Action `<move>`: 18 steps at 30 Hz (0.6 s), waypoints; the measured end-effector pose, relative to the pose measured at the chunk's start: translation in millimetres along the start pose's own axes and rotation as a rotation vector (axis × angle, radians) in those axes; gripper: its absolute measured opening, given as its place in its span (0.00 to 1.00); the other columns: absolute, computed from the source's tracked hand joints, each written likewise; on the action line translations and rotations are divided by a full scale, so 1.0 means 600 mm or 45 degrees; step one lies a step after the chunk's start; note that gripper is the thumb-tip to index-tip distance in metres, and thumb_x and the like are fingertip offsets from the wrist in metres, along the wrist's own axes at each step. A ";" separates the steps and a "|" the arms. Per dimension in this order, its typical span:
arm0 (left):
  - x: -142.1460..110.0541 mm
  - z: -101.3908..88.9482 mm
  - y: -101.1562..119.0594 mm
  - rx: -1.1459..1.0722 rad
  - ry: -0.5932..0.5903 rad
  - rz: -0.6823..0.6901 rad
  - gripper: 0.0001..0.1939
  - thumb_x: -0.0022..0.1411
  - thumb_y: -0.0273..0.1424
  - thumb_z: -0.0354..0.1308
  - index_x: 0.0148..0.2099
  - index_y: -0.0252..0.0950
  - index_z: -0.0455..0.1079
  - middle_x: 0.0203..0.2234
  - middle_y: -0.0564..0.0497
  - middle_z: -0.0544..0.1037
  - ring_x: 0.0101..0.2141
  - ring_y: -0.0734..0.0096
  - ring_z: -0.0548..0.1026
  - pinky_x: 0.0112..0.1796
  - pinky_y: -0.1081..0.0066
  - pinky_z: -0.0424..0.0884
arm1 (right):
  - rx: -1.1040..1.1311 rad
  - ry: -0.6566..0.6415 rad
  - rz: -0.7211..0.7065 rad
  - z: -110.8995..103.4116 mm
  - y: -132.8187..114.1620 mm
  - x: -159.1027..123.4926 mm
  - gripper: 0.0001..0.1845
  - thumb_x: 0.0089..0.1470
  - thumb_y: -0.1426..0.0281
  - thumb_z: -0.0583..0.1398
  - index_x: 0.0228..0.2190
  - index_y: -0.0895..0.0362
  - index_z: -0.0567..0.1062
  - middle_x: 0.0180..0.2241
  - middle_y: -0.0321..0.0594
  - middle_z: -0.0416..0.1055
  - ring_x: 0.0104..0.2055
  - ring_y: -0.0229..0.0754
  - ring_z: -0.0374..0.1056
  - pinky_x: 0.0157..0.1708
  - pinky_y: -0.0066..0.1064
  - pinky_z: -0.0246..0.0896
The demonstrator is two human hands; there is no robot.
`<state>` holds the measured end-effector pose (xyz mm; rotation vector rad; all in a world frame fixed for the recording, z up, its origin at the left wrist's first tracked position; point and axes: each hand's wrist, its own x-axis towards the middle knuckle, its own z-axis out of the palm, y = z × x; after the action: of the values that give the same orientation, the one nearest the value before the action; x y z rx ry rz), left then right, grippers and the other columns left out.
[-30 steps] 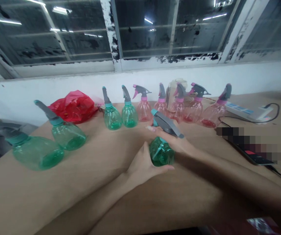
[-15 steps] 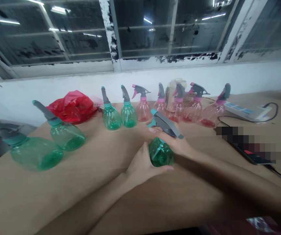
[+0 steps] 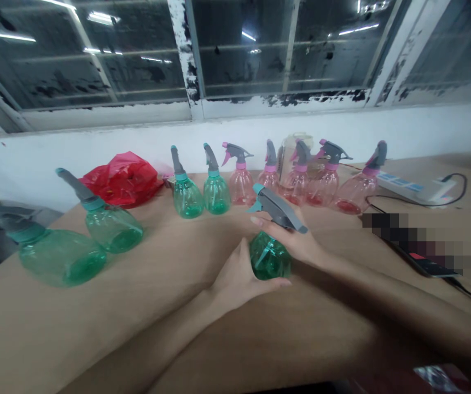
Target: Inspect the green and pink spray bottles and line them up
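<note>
Between my hands, in the middle of the head view, is a green spray bottle (image 3: 268, 258) with a grey and teal trigger head on top. My left hand (image 3: 237, 276) is wrapped round the lower body from the left, its thumb reaching across the near side. My right hand (image 3: 295, 238) grips the neck just beneath the grey spray head (image 3: 280, 209), which points up and to the left. Some fingers of both hands are hidden behind the bottle.
Two green spray bottles (image 3: 188, 198) and several pink spray bottles (image 3: 241, 186) stand along the back. At the left are two larger-looking green bottles (image 3: 114, 230). A red plastic bag (image 3: 122, 180), a white power strip (image 3: 418, 189) and a phone with a cable (image 3: 428, 265) lie on the wooden table (image 3: 178, 339).
</note>
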<state>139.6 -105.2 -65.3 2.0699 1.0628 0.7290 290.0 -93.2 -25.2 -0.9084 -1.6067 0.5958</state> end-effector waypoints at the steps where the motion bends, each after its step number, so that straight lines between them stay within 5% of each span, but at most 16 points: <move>1: 0.000 0.000 0.000 0.000 0.002 -0.001 0.47 0.42 0.49 0.65 0.59 0.39 0.50 0.51 0.42 0.66 0.52 0.47 0.65 0.49 0.49 0.64 | 0.031 -0.014 -0.010 0.000 0.000 0.001 0.17 0.48 0.68 0.62 0.42 0.50 0.71 0.33 0.34 0.72 0.30 0.38 0.66 0.32 0.32 0.61; 5: -0.001 0.000 -0.001 -0.010 -0.007 0.004 0.46 0.42 0.49 0.65 0.59 0.38 0.50 0.52 0.41 0.66 0.52 0.48 0.65 0.49 0.50 0.64 | 0.218 -0.134 -0.036 -0.001 0.002 0.003 0.17 0.48 0.70 0.61 0.43 0.49 0.71 0.43 0.35 0.72 0.45 0.42 0.68 0.47 0.36 0.60; 9: -0.001 0.000 -0.003 -0.005 -0.006 0.022 0.45 0.43 0.49 0.64 0.59 0.39 0.50 0.51 0.41 0.66 0.53 0.49 0.65 0.50 0.50 0.63 | 0.346 -0.238 -0.001 -0.001 0.005 0.006 0.15 0.50 0.68 0.60 0.42 0.48 0.72 0.45 0.37 0.70 0.49 0.43 0.66 0.52 0.40 0.58; 18: 0.002 -0.001 -0.004 -0.047 -0.035 0.057 0.46 0.44 0.48 0.64 0.60 0.39 0.48 0.53 0.41 0.64 0.54 0.48 0.63 0.51 0.49 0.63 | 0.141 -0.191 0.117 0.001 -0.012 0.005 0.12 0.49 0.61 0.61 0.37 0.52 0.70 0.36 0.37 0.71 0.37 0.42 0.69 0.38 0.37 0.65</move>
<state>138.7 -103.2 -66.8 2.0725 0.9839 0.7349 287.8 -94.7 -17.9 -0.8756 -1.6538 0.8262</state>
